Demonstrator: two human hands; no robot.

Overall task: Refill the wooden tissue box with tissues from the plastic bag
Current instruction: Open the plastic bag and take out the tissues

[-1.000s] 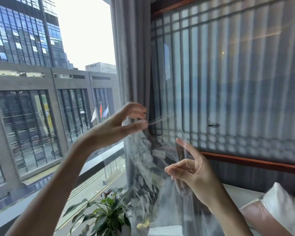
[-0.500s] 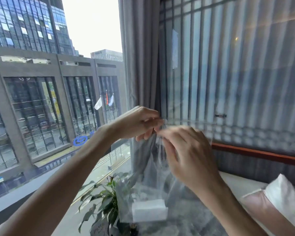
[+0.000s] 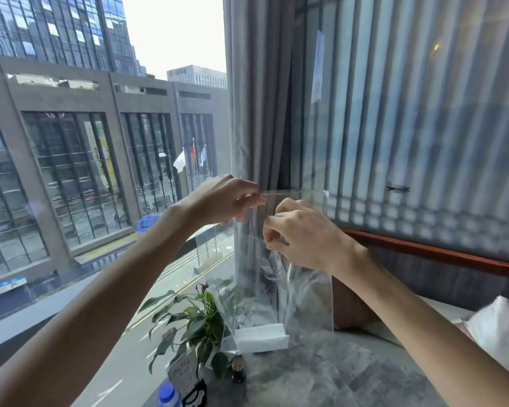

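A clear plastic bag (image 3: 303, 295) hangs upright in front of me above the table. A white stack of tissues (image 3: 260, 337) lies at its bottom. My left hand (image 3: 228, 199) pinches the bag's top edge at the left. My right hand (image 3: 300, 233) grips the plastic just below the top, close beside the left hand. The wooden tissue box is not in view.
A potted green plant (image 3: 193, 318) stands left of the bag on the grey marbled table (image 3: 335, 374). A small dark bottle (image 3: 238, 368), a blue bottle cap (image 3: 168, 393) and a card holder (image 3: 185, 374) sit at the near edge. A cushion (image 3: 500, 333) lies at the right, a window at the left.
My hands came together at the bag's top; the right hand went from open to gripping the plastic. The view tipped down, bringing the tissues and table into sight.
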